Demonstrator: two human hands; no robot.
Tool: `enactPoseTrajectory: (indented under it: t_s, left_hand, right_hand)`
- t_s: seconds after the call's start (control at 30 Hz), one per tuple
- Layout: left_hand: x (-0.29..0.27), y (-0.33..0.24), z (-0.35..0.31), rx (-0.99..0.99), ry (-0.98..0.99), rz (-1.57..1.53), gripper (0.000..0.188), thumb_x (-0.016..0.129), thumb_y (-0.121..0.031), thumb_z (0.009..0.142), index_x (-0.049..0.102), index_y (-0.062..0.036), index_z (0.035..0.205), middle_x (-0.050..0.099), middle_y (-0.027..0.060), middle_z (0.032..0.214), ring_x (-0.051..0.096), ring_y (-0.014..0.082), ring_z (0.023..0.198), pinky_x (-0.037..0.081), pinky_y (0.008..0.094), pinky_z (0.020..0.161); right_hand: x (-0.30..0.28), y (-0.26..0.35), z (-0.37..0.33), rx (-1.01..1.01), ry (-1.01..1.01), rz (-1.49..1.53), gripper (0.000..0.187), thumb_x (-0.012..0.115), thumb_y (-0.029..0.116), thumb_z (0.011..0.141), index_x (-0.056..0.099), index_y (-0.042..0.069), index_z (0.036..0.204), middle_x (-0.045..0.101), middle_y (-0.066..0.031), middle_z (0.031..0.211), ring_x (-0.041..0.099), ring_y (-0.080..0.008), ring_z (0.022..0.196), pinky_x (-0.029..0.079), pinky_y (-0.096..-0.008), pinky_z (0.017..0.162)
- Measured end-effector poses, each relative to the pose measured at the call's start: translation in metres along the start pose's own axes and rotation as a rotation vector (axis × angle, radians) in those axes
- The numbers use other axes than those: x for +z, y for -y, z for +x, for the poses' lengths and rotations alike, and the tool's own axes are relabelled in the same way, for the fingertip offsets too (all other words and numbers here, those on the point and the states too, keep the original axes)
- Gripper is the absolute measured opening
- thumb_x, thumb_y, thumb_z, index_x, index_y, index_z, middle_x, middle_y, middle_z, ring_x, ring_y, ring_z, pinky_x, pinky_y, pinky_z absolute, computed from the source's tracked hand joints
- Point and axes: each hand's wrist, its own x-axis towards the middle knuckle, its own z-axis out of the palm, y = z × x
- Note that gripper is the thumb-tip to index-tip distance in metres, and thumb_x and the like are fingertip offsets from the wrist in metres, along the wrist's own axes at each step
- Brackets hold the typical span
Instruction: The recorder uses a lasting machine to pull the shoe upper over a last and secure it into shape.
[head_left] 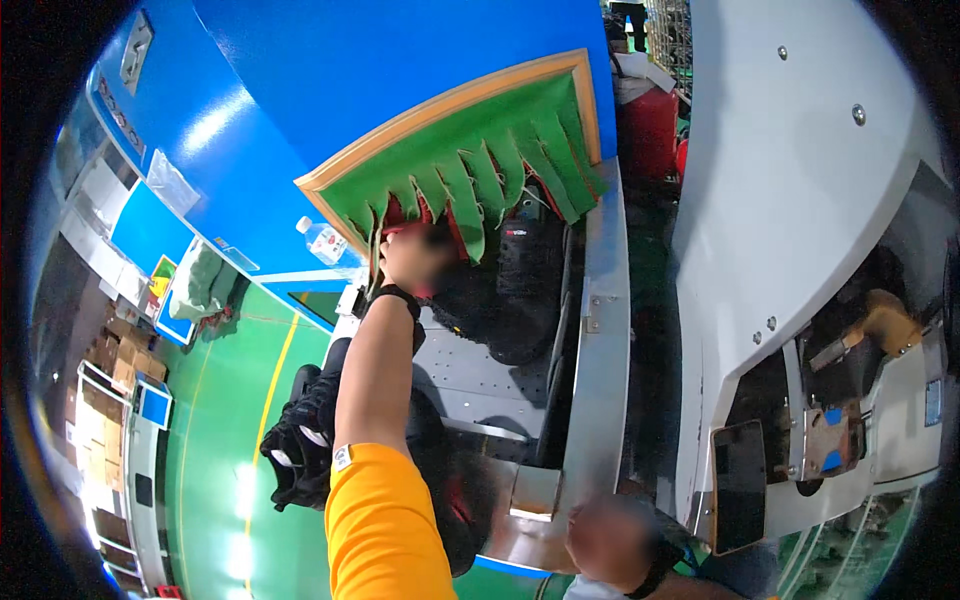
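My left arm, in a yellow sleeve, stretches to a green flap curtain (452,190) at the opening of a blue machine. At the lower edge of the flaps is my left hand (412,258), smeared, so its fingers do not show clearly. Beside it, dark footwear (500,315) sits on a perforated grey conveyor plate (470,375); a tall black boot-like piece (530,255) stands partly under the flaps. My right hand (608,540) is low, near the metal frame's corner, blurred, with a black band at the wrist; what it holds, if anything, cannot be made out.
Black sneakers (300,440) are left of my forearm. A clear plastic bottle (322,240) stands by the opening. To the right rises a grey machine housing (800,150) with a phone (738,485) on its edge and a metal clamp (830,440). A metal rail (600,330) borders the conveyor.
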Motion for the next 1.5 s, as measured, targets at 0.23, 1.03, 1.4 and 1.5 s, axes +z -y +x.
enactPoseTrajectory:
  t_s: [0.23,1.03,1.4,1.5]
  left_hand:
    - [0.014,-0.002,0.011,-0.07,-0.122,-0.109,0.061,0.085,-0.048,0.074,0.072,-0.0222,0.127,0.05,0.0138,0.148,0.038,0.038,0.141,0.029,0.0625,0.113]
    - [-0.167,0.014,-0.446,0.979,-0.162,-0.682,0.027,0.07,0.004,0.081,0.054,-0.0009,0.103,0.068,0.0224,0.108,0.068,0.0362,0.095,0.055,0.042,0.081]
    - [-0.097,-0.021,-0.521,0.897,-0.095,-0.555,0.028,0.075,-0.003,0.078,0.059,-0.0007,0.1,0.066,0.015,0.108,0.065,0.0363,0.095,0.055,0.0432,0.084]
    - [-0.099,-0.026,-0.519,0.925,-0.093,-0.555,0.03,0.077,-0.004,0.077,0.059,-0.0009,0.101,0.066,0.015,0.108,0.066,0.0364,0.094,0.055,0.0438,0.084]
  right_hand:
    - [-0.002,0.002,-0.009,-0.042,-0.078,-0.04,0.019,0.07,0.018,0.09,0.069,0.005,0.104,0.07,-0.0153,0.089,0.068,-0.0343,0.073,0.055,-0.0437,0.064]
    - [-0.008,0.009,-0.037,0.483,-0.307,0.938,0.034,0.067,0.016,0.1,0.062,0.001,0.13,0.068,-0.0049,0.09,0.062,-0.0128,0.076,0.053,-0.0287,0.069]
    - [-0.079,0.061,0.0,-0.035,-0.231,0.287,0.047,0.078,0.014,0.088,0.063,0.001,0.131,0.064,-0.0129,0.129,0.063,-0.0207,0.104,0.052,-0.0321,0.084]
    - [-0.086,0.06,0.037,-0.334,-0.234,0.077,0.041,0.08,0.014,0.083,0.069,0.003,0.121,0.07,-0.0129,0.119,0.065,-0.0275,0.105,0.054,-0.0372,0.086]
